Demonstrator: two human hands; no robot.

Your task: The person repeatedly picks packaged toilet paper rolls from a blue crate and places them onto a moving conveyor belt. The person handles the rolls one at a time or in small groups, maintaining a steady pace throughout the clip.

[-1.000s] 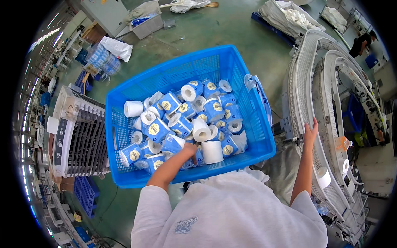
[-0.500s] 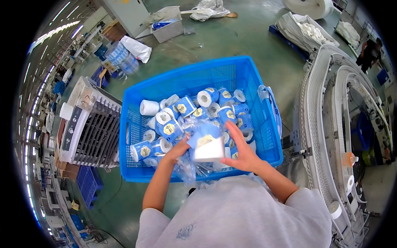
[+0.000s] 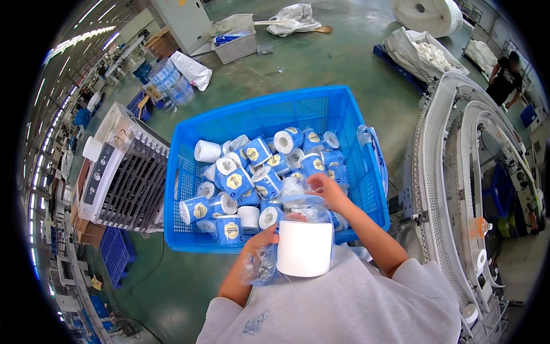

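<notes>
A bare white toilet paper roll (image 3: 305,250) is held up close to my shirt, over the near edge of the blue basket. My left hand (image 3: 264,239) grips its left side, with crumpled clear wrap (image 3: 263,265) bunched below the fingers. More thin plastic wrapper (image 3: 302,200) rises loosely from the roll's far end. My right hand (image 3: 330,194) has its fingers curled at that wrapper; the fingertips are partly hidden by the film. Beyond both hands, many toilet rolls in blue printed wrappers (image 3: 235,181) lie jumbled in the basket, among a few plain white ones (image 3: 207,151).
The blue plastic basket (image 3: 269,103) stands before me. To its left is a louvred air cooler (image 3: 132,183); a curved conveyor (image 3: 432,149) runs along the right. A grey bin (image 3: 235,49) and a sack of white rolls (image 3: 421,51) are farther off. A person (image 3: 506,80) is at far right.
The roll has come nearer to my body, its blue wrapper now off its white side. My right hand has moved from beside the roll to the film beyond it.
</notes>
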